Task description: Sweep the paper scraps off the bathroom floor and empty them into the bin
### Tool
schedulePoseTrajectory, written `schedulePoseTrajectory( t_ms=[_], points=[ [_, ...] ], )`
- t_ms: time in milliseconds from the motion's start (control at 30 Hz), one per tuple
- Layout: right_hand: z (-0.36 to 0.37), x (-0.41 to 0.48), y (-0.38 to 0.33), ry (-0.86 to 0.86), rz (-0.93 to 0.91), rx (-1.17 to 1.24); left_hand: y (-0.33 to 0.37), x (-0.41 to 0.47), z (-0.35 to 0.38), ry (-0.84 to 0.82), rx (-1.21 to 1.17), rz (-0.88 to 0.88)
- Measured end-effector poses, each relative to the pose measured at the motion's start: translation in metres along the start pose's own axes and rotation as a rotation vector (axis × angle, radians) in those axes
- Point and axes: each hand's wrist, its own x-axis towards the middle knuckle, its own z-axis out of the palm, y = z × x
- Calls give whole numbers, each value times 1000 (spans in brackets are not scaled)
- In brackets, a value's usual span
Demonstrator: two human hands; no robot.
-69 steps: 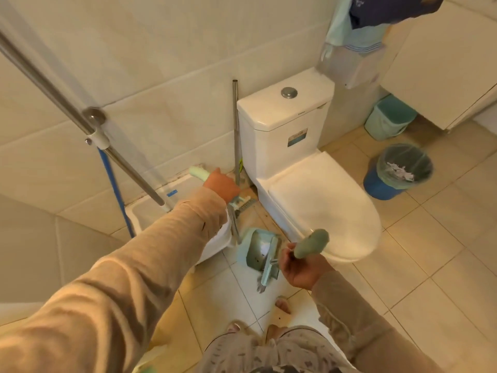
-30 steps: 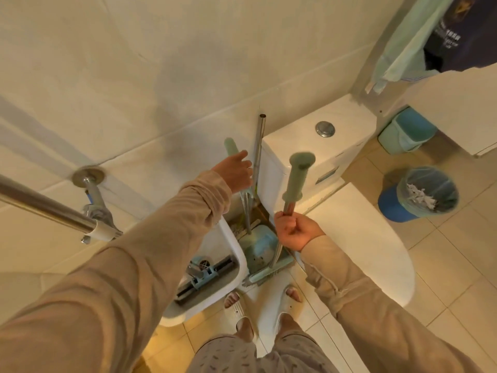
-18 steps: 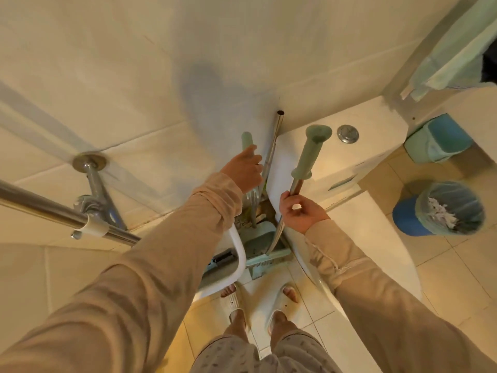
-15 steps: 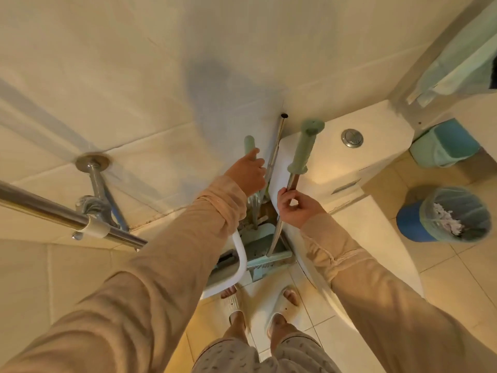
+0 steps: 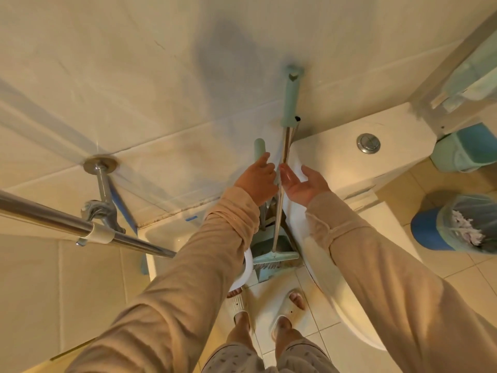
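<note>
Released since the earlier frame, broom (image 5: pixel 285 157) leans on wall; right hand (image 5: pixel 302 183) spread open (left hand (image 5: pixel 258 181) clamps dustpan handle (image 5: pixel 259 148)).

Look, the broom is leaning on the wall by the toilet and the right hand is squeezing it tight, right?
Not quite. In the head view the right hand is open, fingers spread beside the broom, not squeezing it. The broom does lean on the wall by the toilet.

The broom (image 5: pixel 285 162) stands against the wall, between the basin (image 5: pixel 161 238) on the left and the toilet (image 5: pixel 349 162) on the right. The dustpan (image 5: pixel 271 246) sits at its foot. The bin (image 5: pixel 454 227) stands right of the toilet, paper scraps (image 5: pixel 465 224) inside.
</note>
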Motion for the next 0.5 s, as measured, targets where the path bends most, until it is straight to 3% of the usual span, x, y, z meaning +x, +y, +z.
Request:
schedulePoseTrajectory(
  t_ms=[233,333,433,500],
  points=[
    [-19,-9,-10,-48,-56,-208,1,7,8,64,18,-2],
    [-32,-15,-7,-37,-69,-315,12,4,15,129,152,1],
    [-68,-31,4,75,-27,-586,29,-13,37,260,279,32],
    [-110,-51,15,171,-1,-865,42,-30,50,381,119,70]
  ],
)
